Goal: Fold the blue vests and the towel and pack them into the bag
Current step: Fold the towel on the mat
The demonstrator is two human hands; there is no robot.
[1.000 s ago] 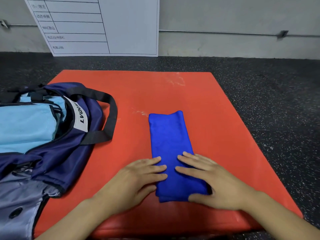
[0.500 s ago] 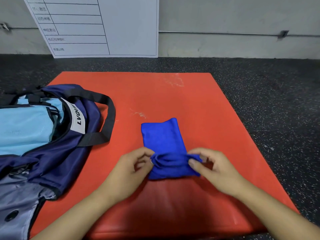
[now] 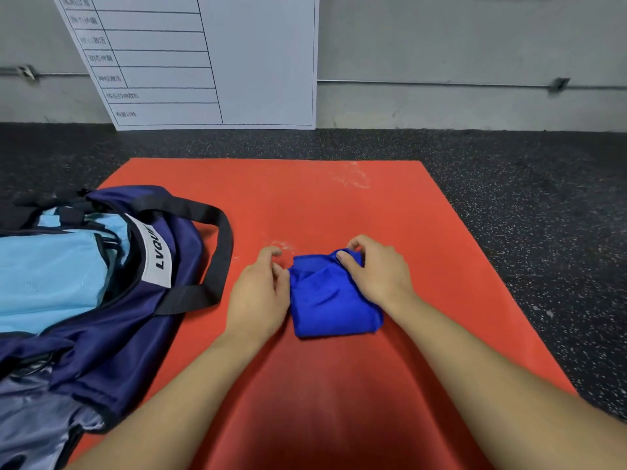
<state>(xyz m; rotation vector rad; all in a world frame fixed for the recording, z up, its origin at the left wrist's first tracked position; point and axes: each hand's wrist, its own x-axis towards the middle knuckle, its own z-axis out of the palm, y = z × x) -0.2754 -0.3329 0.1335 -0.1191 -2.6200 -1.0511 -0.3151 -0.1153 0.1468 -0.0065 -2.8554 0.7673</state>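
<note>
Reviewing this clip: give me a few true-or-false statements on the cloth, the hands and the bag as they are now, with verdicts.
1. The blue cloth lies folded on the red mat. True.
2. The right hand pinches the cloth's far edge. True.
3. The cloth is inside the bag. False: it is on the mat, right of the bag.
4. The left hand grips the bag's strap. False: it is at the cloth's left edge.
5. The bag is zipped shut. False: it is open, showing light blue fabric.
</note>
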